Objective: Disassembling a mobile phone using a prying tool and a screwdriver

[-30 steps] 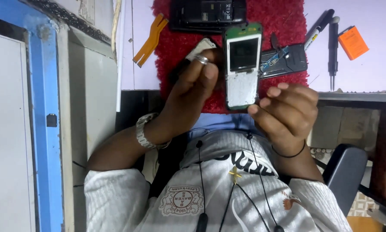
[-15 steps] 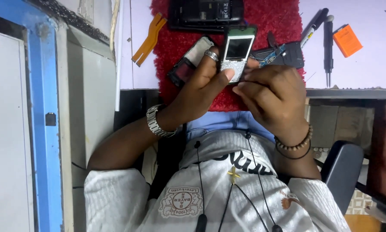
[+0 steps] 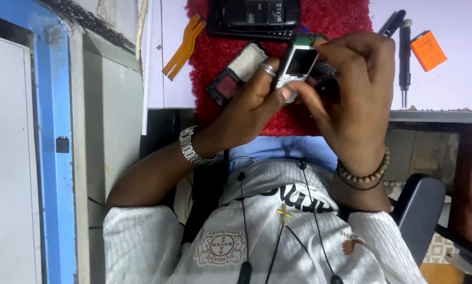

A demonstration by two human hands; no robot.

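Mid-job: left hand [image 3: 249, 108] and right hand [image 3: 351, 94] both pinch the small phone [image 3: 299, 63] over the red mat [image 3: 341, 16] at 12 o'clock. Its casing looks stripped (hard to tell). A loose shell [image 3: 236, 73] lies at 10 o'clock, screwdriver [image 3: 404, 58] at 2, untouched.

Your left hand [image 3: 249, 108] and right hand [image 3: 351, 89] grip a small phone [image 3: 299, 63]: silver plastic shell, glossy glass screen. Beneath it lies a red mat [image 3: 325, 18] of rough, shaggy cloth. Your wristwatch [image 3: 190, 145] is shiny metal; your bracelet [image 3: 365, 172] is matt wooden beads. The orange ribbon cable [image 3: 183, 44] looks smooth.
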